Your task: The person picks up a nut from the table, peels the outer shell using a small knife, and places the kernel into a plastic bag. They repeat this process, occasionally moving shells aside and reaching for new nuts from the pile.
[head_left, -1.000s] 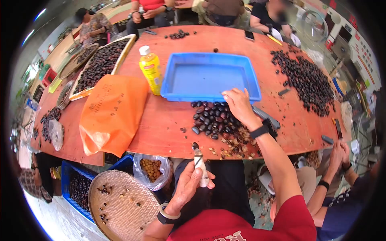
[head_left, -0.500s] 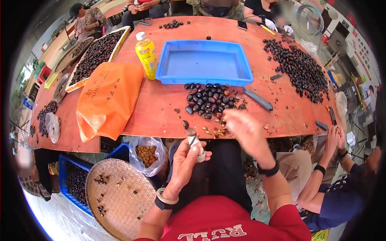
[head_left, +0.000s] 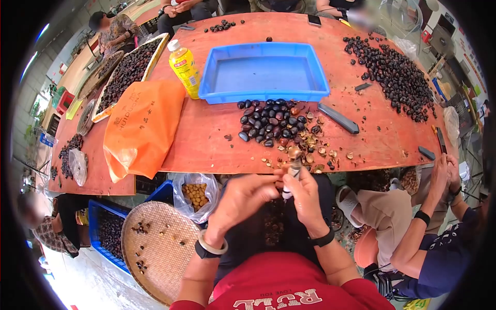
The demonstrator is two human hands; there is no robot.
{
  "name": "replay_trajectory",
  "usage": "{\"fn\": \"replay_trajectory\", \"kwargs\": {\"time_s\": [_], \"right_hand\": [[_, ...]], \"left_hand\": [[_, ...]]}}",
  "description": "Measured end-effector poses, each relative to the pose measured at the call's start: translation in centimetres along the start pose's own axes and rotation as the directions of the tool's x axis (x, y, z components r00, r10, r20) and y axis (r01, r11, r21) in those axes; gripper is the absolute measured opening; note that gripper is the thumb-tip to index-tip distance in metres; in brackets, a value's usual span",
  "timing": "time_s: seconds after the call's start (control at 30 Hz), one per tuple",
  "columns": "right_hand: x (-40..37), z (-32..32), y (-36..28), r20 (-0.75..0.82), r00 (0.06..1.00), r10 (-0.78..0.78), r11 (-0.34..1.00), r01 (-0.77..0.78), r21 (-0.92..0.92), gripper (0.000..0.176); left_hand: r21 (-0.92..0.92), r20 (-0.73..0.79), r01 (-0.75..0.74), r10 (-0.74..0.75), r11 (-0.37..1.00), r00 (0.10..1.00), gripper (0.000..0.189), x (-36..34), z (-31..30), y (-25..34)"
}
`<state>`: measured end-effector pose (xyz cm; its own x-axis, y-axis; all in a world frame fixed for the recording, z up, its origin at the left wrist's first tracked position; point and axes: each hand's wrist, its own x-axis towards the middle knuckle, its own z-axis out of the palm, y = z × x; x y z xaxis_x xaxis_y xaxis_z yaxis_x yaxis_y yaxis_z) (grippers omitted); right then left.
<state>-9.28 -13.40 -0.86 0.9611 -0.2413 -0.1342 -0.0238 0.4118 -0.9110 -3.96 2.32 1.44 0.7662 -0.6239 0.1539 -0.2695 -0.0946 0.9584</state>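
Over my lap, just below the table's near edge, my two hands meet. My right hand (head_left: 306, 200) is closed around a small white tool (head_left: 287, 192), with a brown nut or shell piece (head_left: 294, 153) at its upper end. My left hand (head_left: 242, 200) reaches across to it, its fingers pressed together against the tool; whatever they pinch is hidden. Beyond them, dark glossy nuts (head_left: 269, 122) lie heaped in front of a blue tray (head_left: 264, 97), with broken shells (head_left: 310, 144) to the right of the heap.
A grey box cutter (head_left: 338, 118), a yellow bottle (head_left: 184, 70) and an orange bag (head_left: 144, 129) rest on the red table (head_left: 206, 150). A larger nut pile (head_left: 395, 77) is at right. Below left are a woven tray (head_left: 160, 248) and a bag of pale nuts (head_left: 195, 197). Co-workers sit around.
My right hand has come down from beside the nut heap and now holds the white tool, which my left hand held before. My left hand has turned inward to meet it.
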Motion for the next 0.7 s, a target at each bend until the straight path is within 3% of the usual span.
{"fn": "replay_trajectory", "kwargs": {"time_s": [0.07, 0.1, 0.13, 0.17, 0.3, 0.4, 0.43, 0.47, 0.53, 0.57, 0.6, 0.7], "right_hand": [[-0.2, -0.6, -1.2, 0.049, 0.998, 0.029, 1.0, -0.028, -0.011, 0.032], [-0.3, -0.6, -1.5, 0.045, 0.998, 0.031, 1.0, -0.031, -0.006, 0.032], [-0.6, -0.6, -1.6, 0.09, 0.994, 0.059, 0.998, -0.057, -0.031, 0.036], [-0.8, -0.6, -1.8, 0.134, 0.987, 0.087, 0.995, -0.08, -0.058, 0.04], [-1.8, -0.3, -1.9, 0.241, 0.938, 0.249, 0.968, -0.244, -0.048, 0.047], [-2.1, -0.2, -0.9, 0.256, 0.925, 0.28, 0.959, -0.28, -0.036, 0.042], [-2.3, 0.4, -1.4, 0.222, 0.936, 0.272, 0.962, -0.257, -0.094, 0.037], [-2.1, 0.2, 0.6, 0.26, 0.958, 0.119, 0.993, -0.11, -0.047, 0.035], [-2.3, 0.3, 1.7, 0.271, 0.953, 0.135, 0.99, -0.141, 0.004, 0.038], [-2.4, -0.1, 3.2, 0.269, 0.943, 0.196, 0.981, -0.186, -0.064, 0.038], [-2.7, 0.0, 0.9, 0.264, 0.917, 0.3, 0.954, -0.285, -0.094, 0.04], [-2.9, -0.7, 2.4, 0.296, 0.915, 0.273, 0.958, -0.287, 0.005, 0.045]], "left_hand": [[0.104, -0.183, 0.386, -0.364, 0.917, 0.913, 0.021, 1.0, -1.7, -0.8], [0.108, -0.179, 0.39, -0.368, 0.914, 0.912, 0.021, 2.0, -2.4, -1.7], [0.331, -0.288, 0.161, -0.063, 0.93, 0.955, 0.022, 3.3, -3.0, -2.8], [0.555, -0.315, -0.046, 0.261, 0.831, 0.913, 0.024, 4.4, -3.3, -3.7], [0.549, -0.32, -0.029, 0.242, 0.835, 0.916, 0.031, 6.4, -3.5, -5.3], [0.671, -0.275, 0.039, 0.2, 0.741, 0.94, 0.035, 6.5, -3.6, -5.5], [0.729, -0.26, 0.04, 0.222, 0.683, 0.94, 0.035, 6.8, -3.1, -5.3], [0.729, -0.276, 0.026, 0.259, 0.684, 0.926, 0.034, 6.9, -3.0, -6.5], [0.688, -0.272, 0.022, 0.229, 0.725, 0.935, 0.025, 6.7, -3.2, -6.7], [0.664, -0.279, 0.034, 0.205, 0.747, 0.938, 0.022, 6.6, -3.0, -6.0], [0.685, -0.248, 0.015, 0.214, 0.728, 0.945, 0.018, 6.4, -3.1, -5.9], [0.689, -0.158, -0.102, 0.286, 0.718, 0.945, 0.017, 6.0, -3.0, -5.2]]}}
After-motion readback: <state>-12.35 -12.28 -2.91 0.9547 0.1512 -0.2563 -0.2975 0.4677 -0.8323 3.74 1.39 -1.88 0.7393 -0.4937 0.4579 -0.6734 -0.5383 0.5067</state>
